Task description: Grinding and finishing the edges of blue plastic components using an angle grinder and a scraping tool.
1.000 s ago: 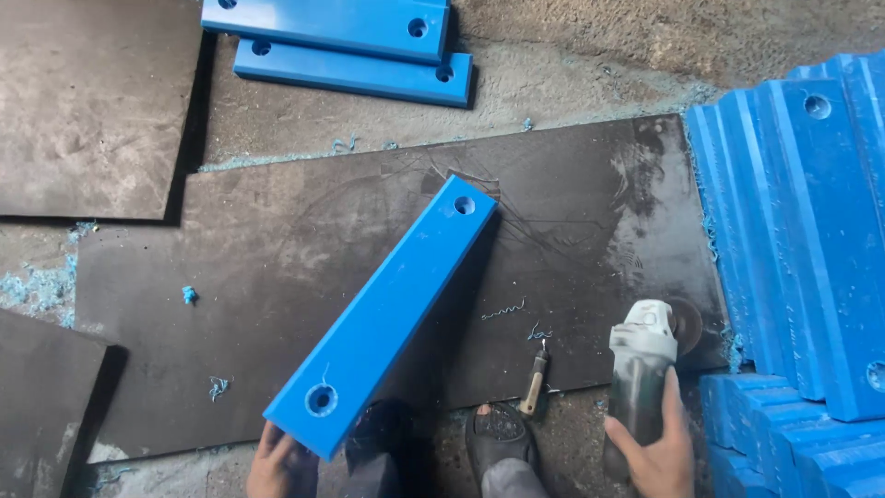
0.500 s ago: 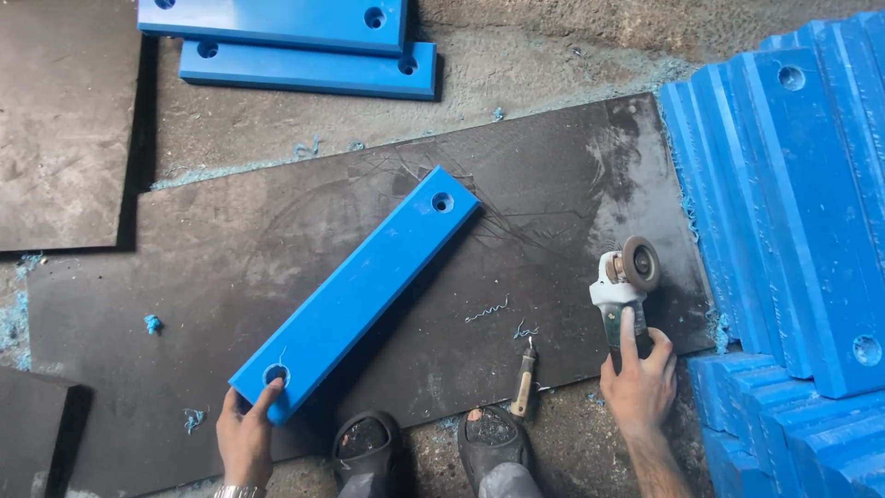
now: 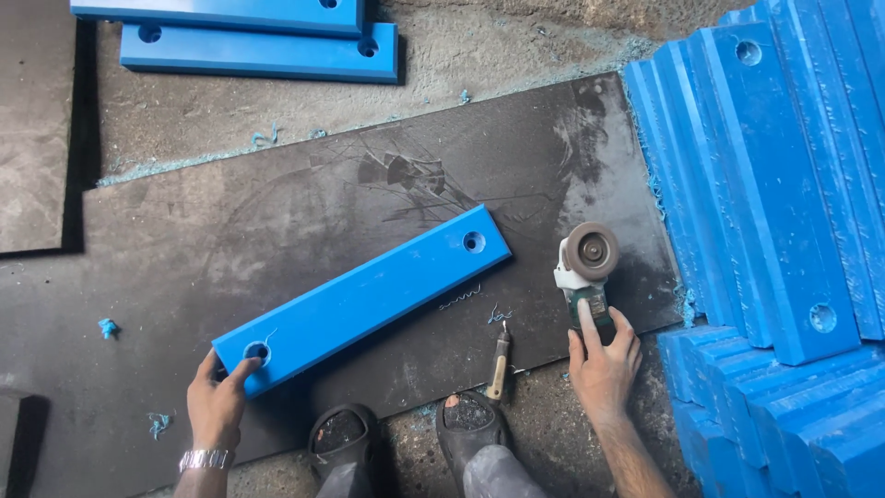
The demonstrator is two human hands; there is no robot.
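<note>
Bare forearms; metal wristwatch; dark sandals

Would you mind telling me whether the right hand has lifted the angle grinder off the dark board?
No, the angle grinder lies on the dark board, with the right hand resting on its rear end.

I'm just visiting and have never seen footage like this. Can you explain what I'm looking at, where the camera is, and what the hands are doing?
There is no machine here: a person wears a camera on the head, so this one view looks down at their own arms and sandalled feet. The left hand grips the near end of a long blue bar with a hole at each end, lying on a dark board on the ground. The right hand rests on a small angle grinder lying on that board. A small hand tool lies between the hands. More blue bars are stacked on the right and at the top.
</note>
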